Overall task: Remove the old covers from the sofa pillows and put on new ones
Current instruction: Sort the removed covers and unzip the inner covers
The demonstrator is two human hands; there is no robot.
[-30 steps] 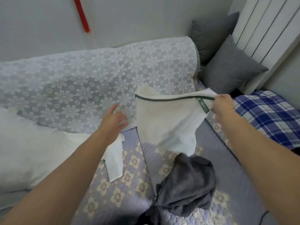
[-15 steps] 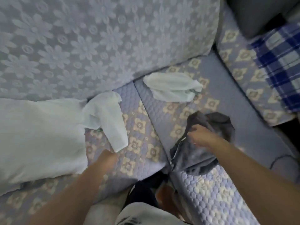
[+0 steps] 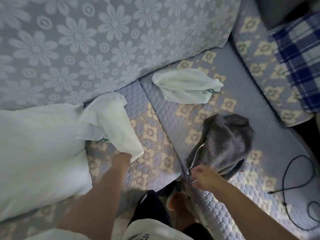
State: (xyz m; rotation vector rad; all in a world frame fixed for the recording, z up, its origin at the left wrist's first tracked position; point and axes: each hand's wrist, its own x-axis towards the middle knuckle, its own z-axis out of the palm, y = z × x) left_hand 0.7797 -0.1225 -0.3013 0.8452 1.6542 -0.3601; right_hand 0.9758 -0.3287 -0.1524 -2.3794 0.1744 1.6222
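A crumpled grey pillow cover lies on the quilted sofa seat. My right hand pinches its near edge by the white zipper strip. A white cover hangs off a bare white pillow at the left. My left hand touches that cover's lower corner, and its fingers are hidden, so I cannot tell if it grips. A second white cover with a green label lies flat by the backrest.
The floral lace backrest fills the top. A blue plaid blanket and a grey pillow lie at the top right. A black cable loops on the seat at the right. My legs and feet are below the seat's front edge.
My right hand let go of the white cover, which now lies by the backrest, then took the grey cover's edge. My left hand moved to the other white cover's corner. The view tilted down.
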